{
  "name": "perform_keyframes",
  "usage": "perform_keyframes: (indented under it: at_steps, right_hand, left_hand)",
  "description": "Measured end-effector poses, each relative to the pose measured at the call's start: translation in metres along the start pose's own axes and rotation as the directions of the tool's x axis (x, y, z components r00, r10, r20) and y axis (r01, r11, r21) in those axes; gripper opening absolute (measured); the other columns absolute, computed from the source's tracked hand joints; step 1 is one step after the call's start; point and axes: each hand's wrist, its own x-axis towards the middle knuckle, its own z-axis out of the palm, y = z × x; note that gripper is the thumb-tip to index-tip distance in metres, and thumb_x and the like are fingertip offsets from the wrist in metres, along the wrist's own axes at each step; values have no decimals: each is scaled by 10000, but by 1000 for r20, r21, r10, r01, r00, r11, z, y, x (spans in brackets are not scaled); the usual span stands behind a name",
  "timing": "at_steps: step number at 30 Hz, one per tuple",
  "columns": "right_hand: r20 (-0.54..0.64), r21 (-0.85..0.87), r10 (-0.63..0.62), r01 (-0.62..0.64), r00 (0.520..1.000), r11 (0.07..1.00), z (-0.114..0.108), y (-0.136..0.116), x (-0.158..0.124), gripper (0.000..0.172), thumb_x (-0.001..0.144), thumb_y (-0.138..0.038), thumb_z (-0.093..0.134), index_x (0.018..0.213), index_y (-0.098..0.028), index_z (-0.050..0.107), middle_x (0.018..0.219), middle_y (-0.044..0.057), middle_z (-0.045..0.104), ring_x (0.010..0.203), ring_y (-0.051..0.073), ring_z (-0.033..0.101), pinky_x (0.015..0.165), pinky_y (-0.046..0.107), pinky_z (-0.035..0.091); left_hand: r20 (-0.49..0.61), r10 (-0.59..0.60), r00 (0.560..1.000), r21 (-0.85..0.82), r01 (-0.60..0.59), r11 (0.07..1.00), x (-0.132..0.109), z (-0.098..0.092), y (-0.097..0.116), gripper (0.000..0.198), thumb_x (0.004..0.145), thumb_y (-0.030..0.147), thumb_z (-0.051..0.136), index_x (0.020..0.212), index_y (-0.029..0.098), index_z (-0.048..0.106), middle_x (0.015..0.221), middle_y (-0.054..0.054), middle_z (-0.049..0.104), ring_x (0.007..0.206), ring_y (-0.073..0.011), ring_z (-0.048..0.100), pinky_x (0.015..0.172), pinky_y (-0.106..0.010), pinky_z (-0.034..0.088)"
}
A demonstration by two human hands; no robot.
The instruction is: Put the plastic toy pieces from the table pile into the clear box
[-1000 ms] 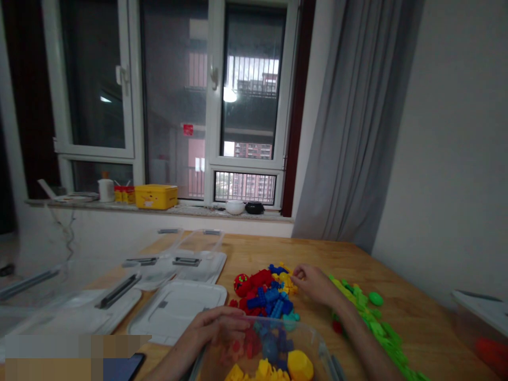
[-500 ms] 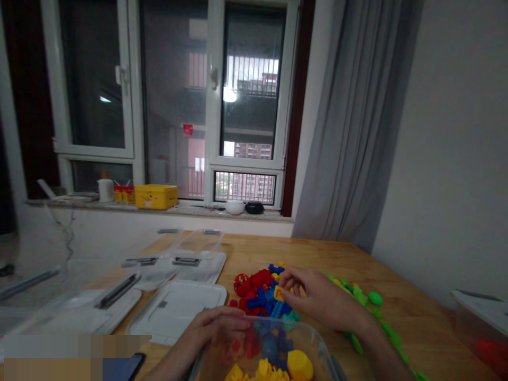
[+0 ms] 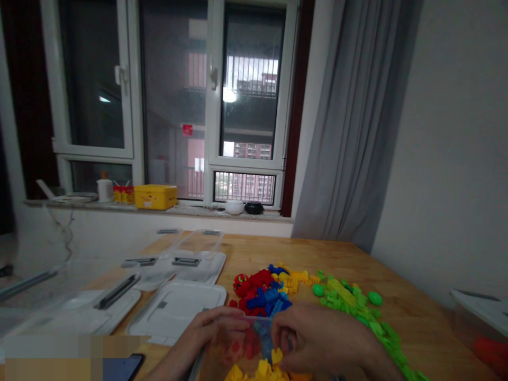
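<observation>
Many plastic pieces (image 3: 273, 296), wooden table (image 3: 309, 253), grey curtain (image 3: 353, 116), white-framed window (image 3: 174, 100)

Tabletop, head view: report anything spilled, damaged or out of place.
Nothing clearly stands out. The red pieces, blue pieces, yellow pieces and green pieces lie loose on the table, but roughly grouped by colour, so they look arranged, not spilled. The white lid beside them lies flat, and no damage shows.

On the table (image 3: 254, 244), toys (image 3: 260, 299) lie behind the box (image 3: 256, 318), right of a lid (image 3: 180, 312).
</observation>
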Motion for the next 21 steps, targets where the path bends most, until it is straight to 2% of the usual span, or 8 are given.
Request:
perform_keyframes:
  at_steps: [6, 8, 12, 17, 21]
  right_hand:
    - [20, -31, -20, 21, 1000, 999, 5, 5, 3, 196, 713, -305, 663, 906, -282, 689, 800, -55, 721, 620, 113, 603, 478, 180, 359]
    - [16, -41, -20, 21, 1000, 999, 5, 4, 2, 194, 723, -346, 672, 904, -279, 692, 805, -49, 721, 626, 117, 601, 485, 186, 358]
    - [-4, 12, 5, -5, 1000, 1000, 0, 3, 4, 309, 747, -477, 681, 975, -268, 682, 828, -25, 718, 666, 133, 610, 507, 196, 365]
    - [-133, 58, -10, 17, 991, 998, -9, 11, 12, 315, 808, -470, 642, 1045, -265, 673, 944, 0, 703, 809, 155, 620, 644, 220, 421]
    - [-263, 115, -19, 51, 965, 992, -11, 46, 31, 320, 819, -424, 632, 1079, -239, 658, 1030, 23, 686, 906, 179, 618, 772, 264, 458]
  left_hand:
    - [40, 3, 999, 42, -5, 999, -1, 1, 5, 341, 791, 202, 527, 1007, 280, 779, 1152, -33, 768, 1127, -304, 632, 1110, -509, 340]
    - [42, 19, 999, 51, -21, 998, -2, 2, 6, 345, 810, 208, 507, 1010, 287, 777, 1155, -26, 765, 1126, -295, 630, 1110, -497, 342]
    - [28, -8, 1000, 81, 6, 997, -5, 2, 8, 332, 814, 253, 507, 997, 288, 782, 1184, -31, 752, 1148, -312, 610, 1088, -509, 368]
    - [40, 17, 999, 74, -20, 997, -5, 3, 12, 352, 783, 212, 514, 997, 290, 783, 1159, -17, 766, 1129, -306, 625, 1090, -486, 369]
    - [26, -17, 1000, 15, 16, 1000, -1, 4, 10, 331, 768, 230, 541, 986, 259, 789, 1132, -35, 782, 1130, -323, 631, 1103, -506, 349]
